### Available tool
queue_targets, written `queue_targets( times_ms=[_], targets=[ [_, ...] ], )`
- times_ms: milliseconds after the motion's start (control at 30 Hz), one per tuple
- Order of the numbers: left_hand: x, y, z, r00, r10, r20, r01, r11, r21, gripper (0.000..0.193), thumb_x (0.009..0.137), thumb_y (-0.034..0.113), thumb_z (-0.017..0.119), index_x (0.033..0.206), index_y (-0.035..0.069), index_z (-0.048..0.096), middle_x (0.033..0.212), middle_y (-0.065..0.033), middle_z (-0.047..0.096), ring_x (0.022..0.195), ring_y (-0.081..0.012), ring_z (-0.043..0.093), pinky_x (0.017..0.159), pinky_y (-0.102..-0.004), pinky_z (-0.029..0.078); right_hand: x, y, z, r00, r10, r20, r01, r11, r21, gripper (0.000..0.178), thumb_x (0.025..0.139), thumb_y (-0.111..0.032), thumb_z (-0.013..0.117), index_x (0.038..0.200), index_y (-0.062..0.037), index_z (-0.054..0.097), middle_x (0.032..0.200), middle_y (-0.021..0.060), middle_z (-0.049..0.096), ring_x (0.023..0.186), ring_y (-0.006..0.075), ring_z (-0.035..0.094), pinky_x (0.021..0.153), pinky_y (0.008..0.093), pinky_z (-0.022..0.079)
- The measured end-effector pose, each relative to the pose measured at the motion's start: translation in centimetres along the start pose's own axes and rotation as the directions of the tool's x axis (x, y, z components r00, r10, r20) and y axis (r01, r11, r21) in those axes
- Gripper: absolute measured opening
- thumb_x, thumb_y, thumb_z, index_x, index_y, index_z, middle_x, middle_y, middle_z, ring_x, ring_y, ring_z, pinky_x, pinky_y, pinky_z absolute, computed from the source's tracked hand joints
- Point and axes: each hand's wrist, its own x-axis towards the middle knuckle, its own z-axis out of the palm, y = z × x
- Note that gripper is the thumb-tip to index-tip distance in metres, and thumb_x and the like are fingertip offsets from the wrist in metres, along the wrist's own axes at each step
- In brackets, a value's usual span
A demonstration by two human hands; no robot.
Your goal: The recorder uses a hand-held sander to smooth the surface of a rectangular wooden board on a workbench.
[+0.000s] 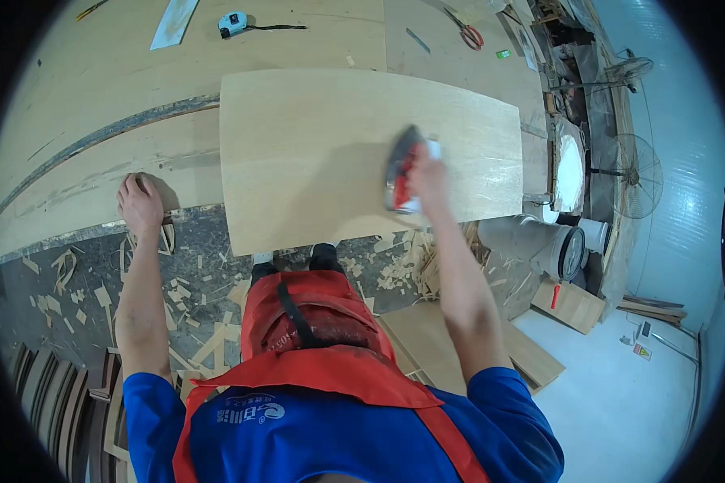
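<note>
A pale wooden board (314, 145) lies across the workbench in front of me, its near edge jutting out past the bench edge. My right hand (428, 181) is wrapped round the handle of a red and white clothes iron (400, 173), slightly blurred. The iron is over the right half of the board, its dark soleplate tilted to the left; whether it touches the wood I cannot tell. To the left of the board, my left hand (140, 200) rests on the bench near its front edge. It holds nothing, and its fingers are loosely bent and apart.
On the far bench (322, 44) lie a tape measure (233, 24), red-handled scissors (470, 36) and a pale strip (174, 22). White buckets (540, 245) stand at the right. Wood scraps (205, 270) litter the floor. Stacked dark boards (52, 394) stand at lower left.
</note>
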Motion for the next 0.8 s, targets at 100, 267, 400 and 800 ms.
queue_targets(
  times_ms=[100, 267, 400, 800],
  targets=[
    [0.1, -0.3, 0.4, 1.000, 0.011, -0.009, -0.011, 1.000, -0.029, 0.039, 0.106, 0.035, 0.051, 0.135, 0.012, 0.060, 0.146, -0.0093, 0.057, 0.136, -0.0316, 0.052, 0.110, -0.0484, 0.042, -4.3, -10.5, 7.8, 0.938, -0.333, 0.095, 0.339, 0.939, -0.058, 0.068, 0.111, -0.052, 0.030, 0.090, -0.0041, 0.072, 0.072, 0.0240, 0.069, 0.076, 0.0417, 0.072, 0.071, 0.0555, 0.054],
    [0.3, 0.4, 0.8, 1.000, 0.005, 0.016, -0.004, 0.997, -0.076, 0.039, 0.106, 0.034, 0.050, 0.136, 0.011, 0.060, 0.146, -0.0100, 0.058, 0.136, -0.0324, 0.051, 0.111, -0.0487, 0.041, -9.5, -22.6, 15.2, 0.814, -0.435, 0.385, 0.411, 0.900, 0.147, 0.058, 0.105, -0.050, 0.050, 0.098, 0.0033, 0.071, 0.090, 0.0299, 0.072, 0.090, 0.0493, 0.070, 0.082, 0.0568, 0.056],
    [0.4, -2.0, 2.0, 0.999, 0.034, -0.001, -0.034, 0.995, -0.096, 0.040, 0.107, 0.035, 0.050, 0.137, 0.010, 0.059, 0.145, -0.0107, 0.059, 0.136, -0.0334, 0.051, 0.111, -0.0496, 0.041, -9.4, -22.0, 13.8, 0.756, -0.482, 0.444, 0.479, 0.868, 0.127, 0.056, 0.104, -0.050, 0.053, 0.102, 0.0037, 0.071, 0.094, 0.0300, 0.072, 0.094, 0.0488, 0.070, 0.086, 0.0561, 0.055],
    [0.6, -2.0, 2.2, 1.000, 0.022, -0.017, -0.022, 1.000, -0.005, 0.039, 0.107, 0.035, 0.050, 0.135, 0.009, 0.061, 0.143, -0.0118, 0.060, 0.135, -0.0352, 0.052, 0.110, -0.0506, 0.043, 7.2, 3.9, -9.5, 0.938, 0.335, -0.091, -0.298, 0.912, 0.283, 0.064, 0.109, -0.049, 0.037, 0.088, -0.0031, 0.075, 0.071, 0.0211, 0.071, 0.068, 0.0339, 0.074, 0.066, 0.0475, 0.057]
  ],
)
